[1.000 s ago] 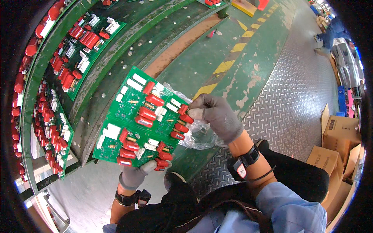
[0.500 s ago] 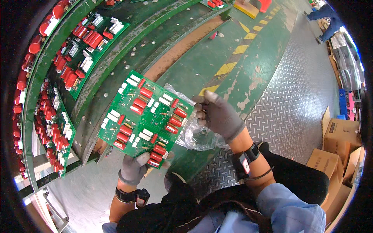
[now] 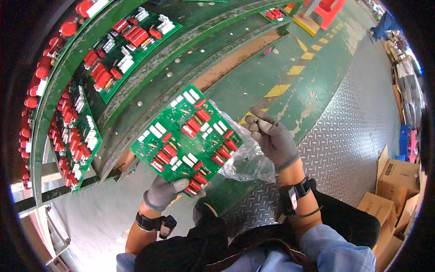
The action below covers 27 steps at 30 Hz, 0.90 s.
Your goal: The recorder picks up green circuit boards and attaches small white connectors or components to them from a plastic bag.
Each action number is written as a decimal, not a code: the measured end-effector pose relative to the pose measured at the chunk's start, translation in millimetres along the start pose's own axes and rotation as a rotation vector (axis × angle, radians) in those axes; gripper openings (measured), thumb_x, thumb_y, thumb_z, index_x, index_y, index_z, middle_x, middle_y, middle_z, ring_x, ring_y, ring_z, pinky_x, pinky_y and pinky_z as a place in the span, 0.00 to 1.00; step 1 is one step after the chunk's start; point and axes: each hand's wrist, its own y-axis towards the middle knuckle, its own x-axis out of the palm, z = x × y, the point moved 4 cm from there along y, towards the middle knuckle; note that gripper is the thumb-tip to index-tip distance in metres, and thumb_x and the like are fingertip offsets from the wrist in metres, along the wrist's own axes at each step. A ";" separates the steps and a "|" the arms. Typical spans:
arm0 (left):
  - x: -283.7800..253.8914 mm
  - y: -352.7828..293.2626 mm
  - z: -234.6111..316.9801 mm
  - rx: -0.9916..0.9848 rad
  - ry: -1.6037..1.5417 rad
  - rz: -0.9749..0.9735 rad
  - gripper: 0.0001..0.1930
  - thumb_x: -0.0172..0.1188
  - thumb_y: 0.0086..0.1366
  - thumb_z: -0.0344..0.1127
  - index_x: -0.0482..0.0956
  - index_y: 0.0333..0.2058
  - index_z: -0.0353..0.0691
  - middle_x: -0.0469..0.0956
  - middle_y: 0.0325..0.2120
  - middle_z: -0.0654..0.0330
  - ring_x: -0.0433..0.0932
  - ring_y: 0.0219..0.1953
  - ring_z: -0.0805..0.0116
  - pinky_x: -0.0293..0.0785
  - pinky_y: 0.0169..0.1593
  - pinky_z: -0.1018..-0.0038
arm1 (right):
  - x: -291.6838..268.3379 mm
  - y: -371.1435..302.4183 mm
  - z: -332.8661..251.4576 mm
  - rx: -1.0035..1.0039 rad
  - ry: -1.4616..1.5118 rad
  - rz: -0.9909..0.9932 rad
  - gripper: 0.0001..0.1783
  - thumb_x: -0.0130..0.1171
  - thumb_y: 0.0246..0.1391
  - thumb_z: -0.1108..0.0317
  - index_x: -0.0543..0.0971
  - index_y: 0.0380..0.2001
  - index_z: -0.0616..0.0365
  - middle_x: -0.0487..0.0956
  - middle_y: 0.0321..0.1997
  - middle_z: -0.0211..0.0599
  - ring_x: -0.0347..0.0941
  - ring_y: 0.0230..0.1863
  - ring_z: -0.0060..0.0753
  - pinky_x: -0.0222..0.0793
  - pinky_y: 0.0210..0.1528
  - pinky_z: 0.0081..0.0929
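Observation:
My left hand (image 3: 164, 192), in a grey glove, grips a green circuit board (image 3: 174, 129) by its near corner. The board is tilted toward me and carries red capacitors, white rectangular parts and small resistors. My right hand (image 3: 277, 144), gloved too, is raised to the right of the board and apart from it. Its fingers are curled in close together; a tiny dark thing may be between the fingertips, too small to name. Behind the board's right edge is crumpled clear plastic (image 3: 253, 158), partly hidden by the board.
A green metal rack (image 3: 199, 34) on the left bears more circuit boards (image 3: 131, 45). Cardboard boxes (image 3: 398, 177) stand at the right. Beyond lie a treadplate floor (image 3: 344, 122), yellow-black floor tape (image 3: 277, 90) and a red stool (image 3: 331, 13). Another person's legs (image 3: 384, 26) show far right.
The view has shifted, so the rack sits farther right in the picture. My right hand has turned its palm more upward. My left hand still holds the board.

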 end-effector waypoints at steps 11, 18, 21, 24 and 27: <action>-3.5 -5.4 -5.2 0.032 0.350 -0.048 0.21 0.53 0.60 0.27 0.64 0.53 0.33 0.75 0.42 0.54 0.77 0.40 0.66 0.75 0.42 0.71 | 28.8 4.5 -4.9 -0.026 -0.174 -0.012 0.15 0.54 0.54 0.72 0.71 0.44 0.67 0.77 0.33 0.41 0.69 0.27 0.20 0.65 0.26 0.16; -2.0 -11.2 -5.5 0.009 0.410 -0.039 0.22 0.56 0.59 0.27 0.65 0.53 0.35 0.73 0.46 0.59 0.72 0.46 0.70 0.70 0.48 0.71 | 40.6 6.6 0.0 0.088 -0.133 -0.102 0.19 0.56 0.53 0.71 0.69 0.48 0.68 0.72 0.35 0.36 0.65 0.28 0.18 0.58 0.25 0.14; -2.4 -8.5 -5.1 0.028 0.482 -0.070 0.22 0.56 0.59 0.26 0.66 0.53 0.35 0.72 0.47 0.60 0.71 0.47 0.70 0.69 0.50 0.71 | 31.6 9.9 5.1 0.113 0.002 -0.157 0.21 0.56 0.53 0.71 0.67 0.49 0.68 0.70 0.36 0.33 0.63 0.29 0.17 0.58 0.25 0.13; -4.4 -9.9 -4.4 0.063 0.532 -0.081 0.22 0.56 0.59 0.26 0.66 0.53 0.36 0.73 0.46 0.60 0.71 0.47 0.70 0.69 0.49 0.71 | 29.4 9.1 8.0 0.126 0.093 -0.172 0.21 0.56 0.53 0.71 0.67 0.49 0.68 0.68 0.37 0.31 0.61 0.29 0.17 0.57 0.25 0.12; -5.2 -11.1 -4.4 0.052 0.536 -0.069 0.22 0.56 0.59 0.26 0.66 0.53 0.36 0.73 0.46 0.60 0.71 0.47 0.70 0.70 0.49 0.71 | 27.7 9.7 11.4 0.147 0.151 -0.161 0.20 0.56 0.53 0.71 0.67 0.48 0.67 0.68 0.37 0.30 0.60 0.29 0.16 0.57 0.25 0.12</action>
